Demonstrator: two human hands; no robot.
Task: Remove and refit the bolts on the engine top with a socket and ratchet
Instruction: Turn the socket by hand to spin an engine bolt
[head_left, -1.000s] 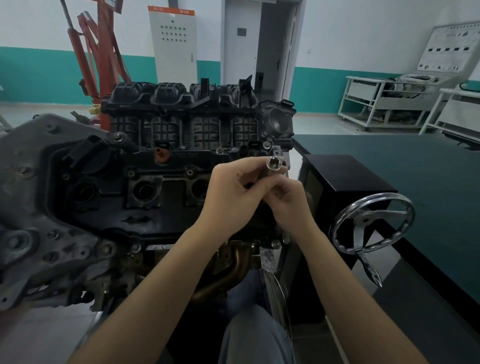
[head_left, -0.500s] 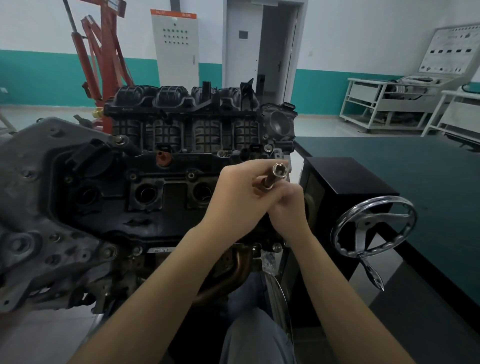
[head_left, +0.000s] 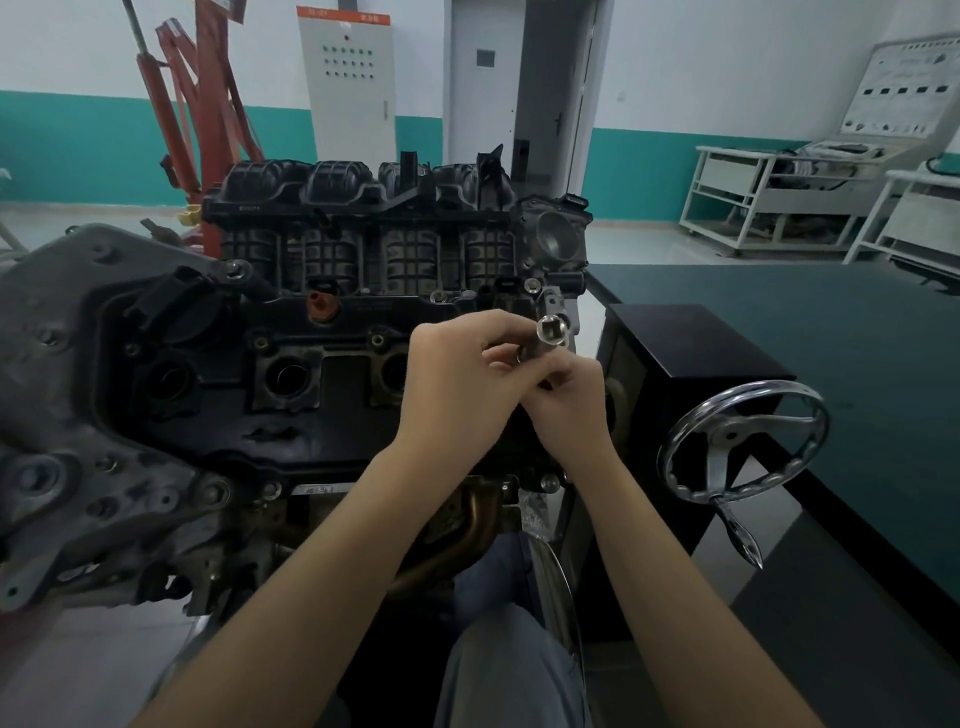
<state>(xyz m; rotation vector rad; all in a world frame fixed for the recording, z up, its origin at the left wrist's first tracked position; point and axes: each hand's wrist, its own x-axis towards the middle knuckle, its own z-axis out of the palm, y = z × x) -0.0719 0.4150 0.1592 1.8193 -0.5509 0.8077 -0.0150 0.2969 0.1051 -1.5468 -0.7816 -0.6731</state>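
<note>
Room: workshop with teal-banded walls; green workbench (head_left: 841, 332) sat at my 2 o'clock.
Engine (head_left: 322, 374): at 11 o'clock, black top cover facing me.
Socket (head_left: 546, 338): chrome, raised over the engine's right end, square drive hole toward me.
Left hand (head_left: 457, 379): my fingers were curled around the socket.
Right hand (head_left: 569, 400): fingertips pinched its lower end.
Handwheel (head_left: 743, 447): chrome, at 3 o'clock.

silver socket (head_left: 549, 332), black engine (head_left: 322, 374), teal wall band (head_left: 78, 145)
</note>
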